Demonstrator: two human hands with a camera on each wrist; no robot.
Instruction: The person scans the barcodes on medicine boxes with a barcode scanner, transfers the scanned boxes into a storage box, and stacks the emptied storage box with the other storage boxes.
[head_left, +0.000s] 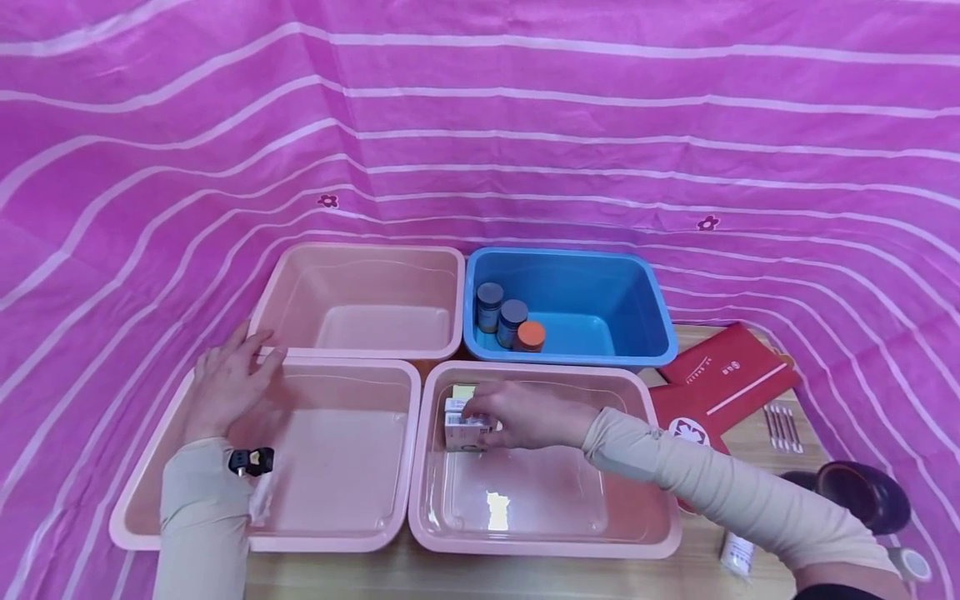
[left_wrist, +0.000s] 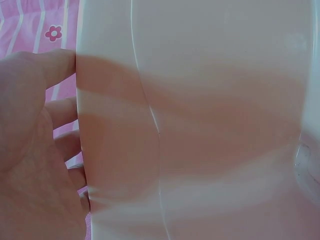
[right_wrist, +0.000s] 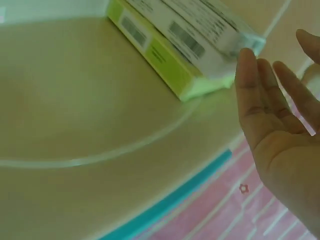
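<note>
Several small medicine boxes stand together at the left end of the front right pink bin: a white box [head_left: 467, 436] and a yellow-green box [right_wrist: 165, 60], with barcodes showing in the right wrist view. My right hand [head_left: 525, 414] reaches over them from the right, its fingers extended beside the end of the white boxes; whether the fingertips touch is unclear. At the left rim of the front left pink bin [head_left: 337, 542] rests my left hand [head_left: 228, 387]. Its fingers are loosely spread along the rim, and their tips pass out of sight behind it in the left wrist view.
A blue bin [head_left: 660, 333] behind holds two dark-lidded jars and an orange-lidded jar [head_left: 531, 335]. Another pink bin [head_left: 457, 300] stands at back left. Red packets [head_left: 738, 375], cotton swabs [head_left: 783, 429], a dark round container [head_left: 862, 496] and a white packet [head_left: 737, 554] lie at right.
</note>
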